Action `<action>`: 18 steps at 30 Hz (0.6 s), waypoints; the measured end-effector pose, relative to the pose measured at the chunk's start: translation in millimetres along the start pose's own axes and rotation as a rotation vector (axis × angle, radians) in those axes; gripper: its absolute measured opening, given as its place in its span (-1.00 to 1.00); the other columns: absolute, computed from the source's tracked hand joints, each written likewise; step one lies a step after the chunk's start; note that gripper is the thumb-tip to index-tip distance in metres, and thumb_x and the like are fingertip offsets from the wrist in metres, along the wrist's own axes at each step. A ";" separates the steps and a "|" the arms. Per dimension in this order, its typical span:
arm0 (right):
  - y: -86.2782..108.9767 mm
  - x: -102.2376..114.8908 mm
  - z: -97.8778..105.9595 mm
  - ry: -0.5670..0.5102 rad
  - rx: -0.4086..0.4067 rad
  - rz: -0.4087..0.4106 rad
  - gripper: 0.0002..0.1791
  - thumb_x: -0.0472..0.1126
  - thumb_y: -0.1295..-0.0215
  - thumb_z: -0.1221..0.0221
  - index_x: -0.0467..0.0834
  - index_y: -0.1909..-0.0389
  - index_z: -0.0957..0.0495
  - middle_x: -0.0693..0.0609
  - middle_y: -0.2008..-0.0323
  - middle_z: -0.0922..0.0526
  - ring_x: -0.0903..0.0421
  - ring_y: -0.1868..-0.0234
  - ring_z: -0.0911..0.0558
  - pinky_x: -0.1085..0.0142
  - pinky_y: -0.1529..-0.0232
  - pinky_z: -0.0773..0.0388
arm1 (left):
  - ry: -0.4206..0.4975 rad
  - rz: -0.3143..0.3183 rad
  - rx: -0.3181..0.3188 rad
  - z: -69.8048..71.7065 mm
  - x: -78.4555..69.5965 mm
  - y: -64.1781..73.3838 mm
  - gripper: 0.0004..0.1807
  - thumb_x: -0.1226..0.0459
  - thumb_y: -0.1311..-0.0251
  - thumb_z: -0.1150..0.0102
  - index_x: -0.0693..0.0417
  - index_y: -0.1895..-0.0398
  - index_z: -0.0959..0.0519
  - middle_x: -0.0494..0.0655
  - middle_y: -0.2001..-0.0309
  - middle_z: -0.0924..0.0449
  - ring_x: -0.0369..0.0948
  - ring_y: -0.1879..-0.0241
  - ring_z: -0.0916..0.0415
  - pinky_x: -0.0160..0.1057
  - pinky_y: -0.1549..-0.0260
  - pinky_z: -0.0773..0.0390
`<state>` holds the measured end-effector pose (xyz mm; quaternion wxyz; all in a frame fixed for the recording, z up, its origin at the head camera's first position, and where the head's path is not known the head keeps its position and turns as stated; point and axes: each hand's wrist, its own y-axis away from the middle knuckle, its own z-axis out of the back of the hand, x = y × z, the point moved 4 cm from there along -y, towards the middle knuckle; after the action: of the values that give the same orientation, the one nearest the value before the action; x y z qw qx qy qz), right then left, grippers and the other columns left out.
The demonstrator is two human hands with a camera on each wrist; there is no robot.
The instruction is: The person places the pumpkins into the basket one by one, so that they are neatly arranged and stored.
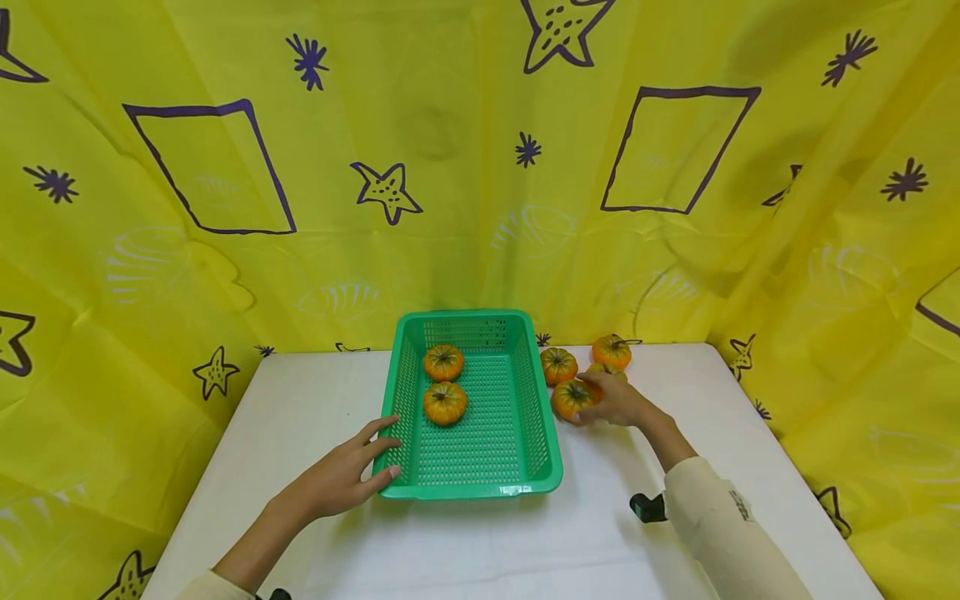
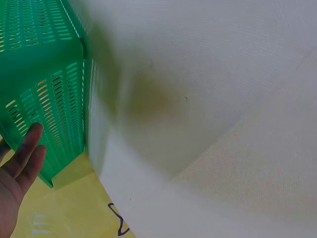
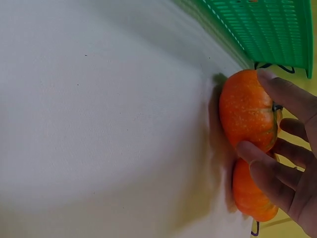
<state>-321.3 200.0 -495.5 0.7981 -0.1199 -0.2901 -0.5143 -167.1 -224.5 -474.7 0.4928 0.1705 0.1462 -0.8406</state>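
My left hand (image 1: 341, 477) rests its outstretched fingers at the left rim of a green plastic basket (image 1: 487, 492). In the left wrist view, two of its fingers (image 2: 30, 161) lie against the slotted outer wall. My right hand (image 1: 618, 400) grips a small orange pumpkin (image 1: 572, 398) on the table right of the basket. Seen from the right wrist, the thumb is at one side of that pumpkin (image 3: 245, 109) and the fingers bend round the other. Another pumpkin (image 3: 250, 193) sits close beside it, partly covered by the fingers.
Inside the basket, two pumpkins (image 1: 444, 363) lie along the left side. More pumpkins (image 1: 558, 365) cluster beyond my right hand, one partly hidden by it. Yellow patterned cloth (image 1: 465, 258) walls in the back and sides of the white table (image 1: 315, 400).
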 end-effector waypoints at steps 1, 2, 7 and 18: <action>-0.6 0.0 -0.9 0.011 -0.001 -0.006 -0.12 -0.11 -0.08 -0.49 -0.44 -0.35 -0.36 -0.41 -0.29 -0.45 -0.40 -0.33 -0.40 -0.25 -0.33 -0.32 | 0.002 0.004 0.003 0.3 -0.4 0.2 -0.48 -0.09 -0.47 -0.01 0.06 -0.26 -0.53 0.01 -0.52 -0.17 0.07 -0.26 -0.51 0.12 -0.11 -0.57; -1.0 0.3 -1.5 0.024 -0.002 -0.009 -0.13 -0.11 -0.08 -0.49 -0.43 -0.34 -0.37 -0.40 -0.29 -0.45 -0.39 -0.32 -0.40 -0.25 -0.32 -0.33 | 0.003 0.007 0.004 0.6 -0.7 0.4 -0.47 -0.09 -0.47 -0.01 0.06 -0.26 -0.53 0.01 -0.52 -0.17 0.07 -0.26 -0.50 0.12 -0.11 -0.57; -1.7 2.4 -2.7 0.075 -0.005 0.002 -0.22 -0.17 -0.10 -0.48 -0.43 -0.29 -0.43 -0.39 -0.26 -0.49 -0.36 -0.29 -0.44 -0.23 -0.30 -0.37 | -0.002 0.008 0.007 1.3 -1.2 1.1 -0.47 -0.09 -0.47 0.00 0.05 -0.26 -0.52 0.00 -0.52 -0.17 0.06 -0.26 -0.51 0.11 -0.11 -0.58; -4.0 5.2 -7.0 0.104 -0.012 0.025 -0.24 -0.18 -0.10 -0.48 -0.47 -0.25 -0.44 -0.41 -0.20 -0.52 -0.35 -0.23 -0.49 -0.22 -0.27 -0.40 | -0.016 -0.008 0.000 0.4 -0.2 0.7 -0.49 -0.08 -0.47 0.00 0.06 -0.25 -0.53 0.03 -0.51 -0.18 0.07 -0.24 -0.52 0.11 -0.07 -0.60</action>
<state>-320.9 190.9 -498.5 0.8176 -0.1015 -0.2437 -0.5116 -166.5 -224.9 -474.3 0.4908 0.1631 0.1430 -0.8438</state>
